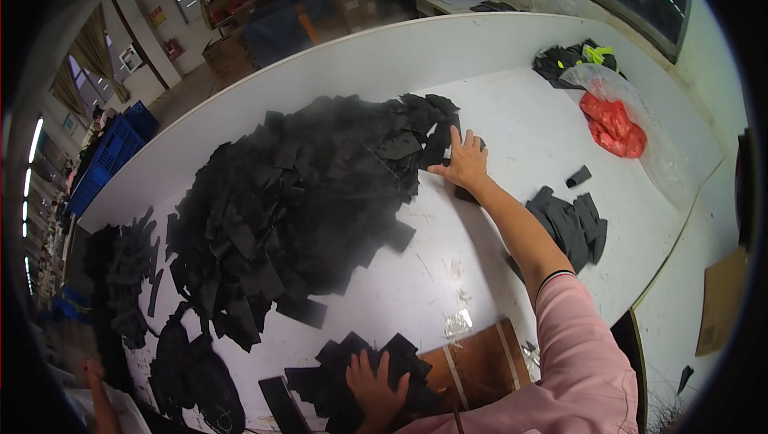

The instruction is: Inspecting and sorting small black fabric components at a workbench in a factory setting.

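A large heap of black fabric pieces [296, 186] covers the middle of the white table [432, 274]. My right hand [466, 160] reaches to the heap's right end, its fingers spread over dark pieces there. Close to my body, my left hand [376, 386] lies with fingers apart on a smaller pile of black pieces [340, 358]. Just left of that pile is a long black strip [282, 404]. Beside it, a brown board with pale tape strips [480, 364] rests at the table's near edge.
Another dark pile [564, 222] lies right of my forearm. Beyond it are a red plastic bag [612, 126], clear plastic and dark cloth with yellow-green parts [576, 62]. A raised white wall [320, 58] bounds the far side. At lower left shows another person's arm [100, 394].
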Available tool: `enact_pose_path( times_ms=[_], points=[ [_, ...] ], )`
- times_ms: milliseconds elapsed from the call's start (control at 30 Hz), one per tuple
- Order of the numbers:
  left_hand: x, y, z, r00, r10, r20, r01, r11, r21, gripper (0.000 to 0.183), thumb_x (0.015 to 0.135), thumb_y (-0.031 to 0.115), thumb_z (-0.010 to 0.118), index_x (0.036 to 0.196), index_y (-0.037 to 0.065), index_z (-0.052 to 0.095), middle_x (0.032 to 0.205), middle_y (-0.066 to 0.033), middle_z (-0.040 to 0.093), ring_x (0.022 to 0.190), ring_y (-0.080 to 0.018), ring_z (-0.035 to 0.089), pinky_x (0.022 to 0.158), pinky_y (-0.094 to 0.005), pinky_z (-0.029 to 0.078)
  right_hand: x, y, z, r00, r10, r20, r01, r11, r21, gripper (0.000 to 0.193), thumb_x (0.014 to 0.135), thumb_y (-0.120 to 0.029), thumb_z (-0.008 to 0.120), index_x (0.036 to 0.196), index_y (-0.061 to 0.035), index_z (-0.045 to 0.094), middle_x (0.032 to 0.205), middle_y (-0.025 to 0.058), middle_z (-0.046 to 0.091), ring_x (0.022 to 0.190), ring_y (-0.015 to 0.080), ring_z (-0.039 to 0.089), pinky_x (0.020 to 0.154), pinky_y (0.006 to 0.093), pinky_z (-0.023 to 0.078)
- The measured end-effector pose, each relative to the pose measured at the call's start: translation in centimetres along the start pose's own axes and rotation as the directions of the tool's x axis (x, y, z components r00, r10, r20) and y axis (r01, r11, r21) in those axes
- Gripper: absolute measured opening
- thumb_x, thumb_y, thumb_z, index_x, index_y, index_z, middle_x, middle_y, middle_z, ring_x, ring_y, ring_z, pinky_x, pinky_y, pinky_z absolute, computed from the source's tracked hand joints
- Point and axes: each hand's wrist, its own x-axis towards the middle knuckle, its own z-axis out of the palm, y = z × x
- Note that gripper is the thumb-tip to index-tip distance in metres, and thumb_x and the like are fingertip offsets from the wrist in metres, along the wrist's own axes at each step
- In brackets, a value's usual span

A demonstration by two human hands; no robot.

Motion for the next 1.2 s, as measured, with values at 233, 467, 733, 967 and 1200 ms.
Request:
enact_pose_path(
  times_ms=[233, 467, 733, 967, 1200],
  points=[
    [-0.4, 0.1, 0.2, 0.999, -0.033, 0.018, 0.033, 0.999, 0.011, 0.053, 0.073, 0.039, 0.057, 0.117, 0.012, 0.047, 0.124, -0.0196, 0.037, 0.115, -0.038, 0.033, 0.092, -0.0515, 0.026, 6.8, 0.4, 2.9, 0.957, 0.06, 0.285, -0.055, 0.998, -0.028, 0.108, 0.047, -0.057, 0.072, 0.134, -0.026, 0.014, 0.138, 0.0174, 0.013, 0.124, 0.0433, 0.013, 0.091, 0.0627, 0.02],
    [0.7, 0.6, -0.6, 1.0, -0.001, -0.004, 0.002, 0.999, 0.051, 0.042, 0.076, 0.03, 0.056, 0.11, 0.006, 0.051, 0.114, -0.0213, 0.045, 0.108, -0.0367, 0.042, 0.086, -0.0462, 0.036, 10.9, 0.3, 4.7, 0.982, -0.07, 0.178, 0.086, 0.993, -0.084, 0.115, 0.042, -0.05, 0.076, 0.134, -0.0229, 0.013, 0.136, 0.018, 0.017, 0.125, 0.0394, 0.015, 0.091, 0.0631, 0.019],
    [0.1, -0.1, 0.2, 0.987, -0.148, 0.059, 0.149, 0.988, -0.026, 0.05, 0.065, 0.036, 0.065, 0.11, 0.018, 0.054, 0.121, -0.0152, 0.042, 0.112, -0.0333, 0.038, 0.091, -0.0479, 0.028, 14.3, 1.2, 8.2, 0.956, -0.182, 0.232, 0.197, 0.979, -0.045, 0.085, 0.058, -0.015, 0.061, 0.13, -0.0359, 0.021, 0.136, 0.0161, 0.017, 0.124, 0.0395, 0.016, 0.089, 0.0634, 0.022],
    [0.1, 0.0, -0.5, 0.979, -0.173, 0.107, 0.177, 0.984, -0.032, 0.05, 0.065, 0.033, 0.065, 0.111, 0.019, 0.053, 0.123, -0.0144, 0.041, 0.113, -0.0321, 0.038, 0.092, -0.0471, 0.028, 14.9, 0.4, 10.3, 0.965, -0.109, 0.241, 0.103, 0.994, 0.038, 0.047, 0.07, -0.011, 0.047, 0.115, -0.0225, 0.05, 0.121, 0.0084, 0.044, 0.111, 0.035, 0.039, 0.086, 0.0576, 0.032],
    [0.4, 0.0, -0.1, 0.985, -0.149, 0.088, 0.153, 0.987, -0.045, 0.048, 0.066, 0.033, 0.064, 0.111, 0.018, 0.053, 0.122, -0.0145, 0.041, 0.113, -0.0324, 0.038, 0.092, -0.0477, 0.028, 14.8, 4.3, 11.9, 0.959, -0.258, -0.115, 0.255, 0.966, -0.04, 0.008, 0.064, -0.004, 0.055, 0.069, -0.0004, 0.059, 0.071, 0.0208, 0.058, 0.069, 0.036, 0.058, 0.063, 0.0428, 0.047]
  ],
)
